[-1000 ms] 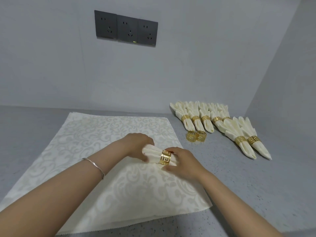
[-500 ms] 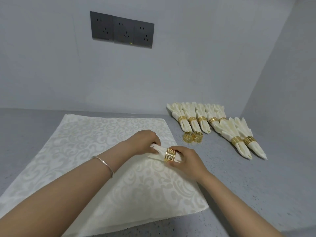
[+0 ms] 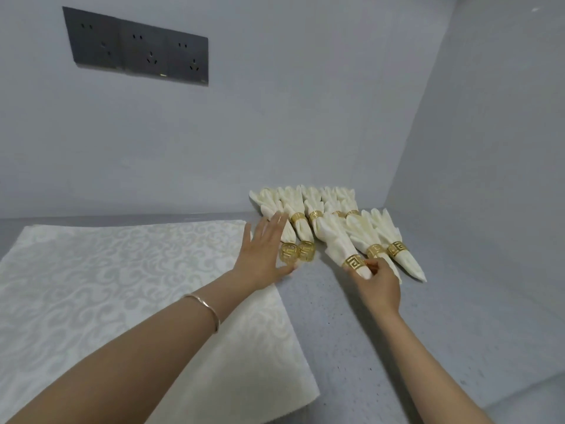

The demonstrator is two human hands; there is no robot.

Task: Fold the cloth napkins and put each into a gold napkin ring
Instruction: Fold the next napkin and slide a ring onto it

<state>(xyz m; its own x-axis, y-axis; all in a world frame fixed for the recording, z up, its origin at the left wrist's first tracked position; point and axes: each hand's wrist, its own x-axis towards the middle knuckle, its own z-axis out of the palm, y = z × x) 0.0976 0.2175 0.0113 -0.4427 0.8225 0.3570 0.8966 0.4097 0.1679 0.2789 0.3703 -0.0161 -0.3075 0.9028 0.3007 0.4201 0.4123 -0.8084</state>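
Right hand (image 3: 380,286) is pinching the narrow tip of a folded cream cloth napkin (image 3: 334,237) in its gold fretwork ring (image 3: 354,262). The napkin is lying on the grey speckled table (image 3: 367,332) against the row of finished ringed napkins (image 3: 384,232). Left hand (image 3: 264,252) is hovering, fingers spread, beside two empty gold rings (image 3: 289,254).

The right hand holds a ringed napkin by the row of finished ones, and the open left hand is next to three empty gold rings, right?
Not three: the head view shows two empty gold rings. Otherwise yes: the right hand holds a ringed napkin by the finished row, the open left hand next to the rings.
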